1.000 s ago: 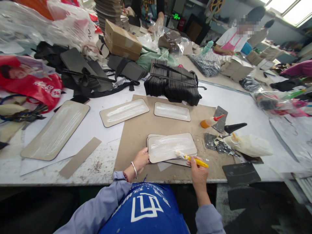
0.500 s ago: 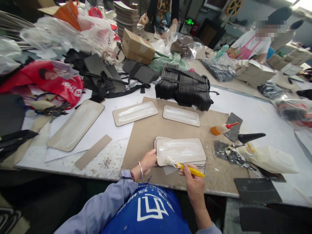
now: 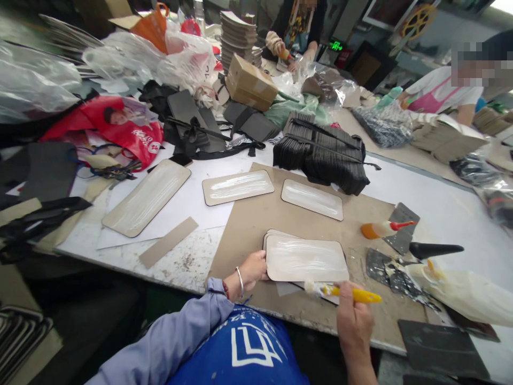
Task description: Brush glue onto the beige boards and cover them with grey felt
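Note:
At the left edge of the top beige board (image 3: 306, 261), my left hand (image 3: 253, 270) pinches it with the fingers partly hidden under the rim. This board has rounded corners and streaks of wet white glue, and it rests over several similar boards. In my right hand (image 3: 355, 315) is a glue brush (image 3: 334, 291) with a yellow handle. Its white-coated bristles are just below the board's lower edge. Three more glue-streaked boards lie apart: a large one (image 3: 147, 198) at left, one (image 3: 238, 187) in the middle and one (image 3: 312, 199) farther right.
Behind the boards stands a strapped bundle of black pieces (image 3: 320, 152). To the right are an orange glue bottle (image 3: 379, 229) and a whitish container (image 3: 452, 286) beside glue-smeared dark pieces. Bags and a cardboard box (image 3: 251, 83) crowd the back. Two people work across the table.
The brush has moved right and down, off the top board's surface to below its lower edge. My left hand keeps its hold on the board. The camera view has shifted left.

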Available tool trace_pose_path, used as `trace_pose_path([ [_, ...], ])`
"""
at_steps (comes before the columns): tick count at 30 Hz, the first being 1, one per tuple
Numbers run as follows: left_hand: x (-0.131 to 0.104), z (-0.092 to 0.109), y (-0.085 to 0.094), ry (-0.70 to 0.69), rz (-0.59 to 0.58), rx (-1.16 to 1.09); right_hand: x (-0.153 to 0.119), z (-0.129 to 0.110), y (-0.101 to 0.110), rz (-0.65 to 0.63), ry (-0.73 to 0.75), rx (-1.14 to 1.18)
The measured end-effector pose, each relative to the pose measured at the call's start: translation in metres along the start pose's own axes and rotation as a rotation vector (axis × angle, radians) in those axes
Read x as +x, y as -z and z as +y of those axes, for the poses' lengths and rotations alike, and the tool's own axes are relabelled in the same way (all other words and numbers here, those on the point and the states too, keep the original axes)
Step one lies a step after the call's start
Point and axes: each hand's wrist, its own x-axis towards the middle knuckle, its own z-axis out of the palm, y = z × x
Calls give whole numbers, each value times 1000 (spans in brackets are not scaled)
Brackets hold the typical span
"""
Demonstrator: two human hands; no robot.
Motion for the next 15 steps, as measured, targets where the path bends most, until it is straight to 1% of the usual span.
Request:
trace_pose_path([
  [1, -2, 5, -3, 16, -20, -22, -6, 3, 9, -51, 52, -54],
  [2, -4, 9, -7, 32, -38, -49, -13, 7, 13, -118, 103, -85],
  [3, -5, 14, -11, 47, -54, -77, -20, 10, 11, -190, 161, -100],
  [4, -5, 18, -15, 55, -66, -104, -27, 14, 6, -248, 230, -110],
  [6, -5, 25, -23, 59, -80, -141, -35, 22, -16, -319, 390, -150],
  [8, -6, 27, -31, 54, -84, -151, -36, 32, -41, -319, 526, -226],
  [10, -9, 27, -37, 56, -77, -142, -29, 45, -62, -287, 597, -325],
  [13, -18, 30, -44, 65, -84, -91, -12, 72, -81, -237, 677, -416],
  [14, -22, 35, -46, 61, -108, -81, -6, 82, -84, -218, 709, -415],
  [15, -25, 42, -48, 45, -146, -83, 0, 91, -88, -245, 745, -393],
])
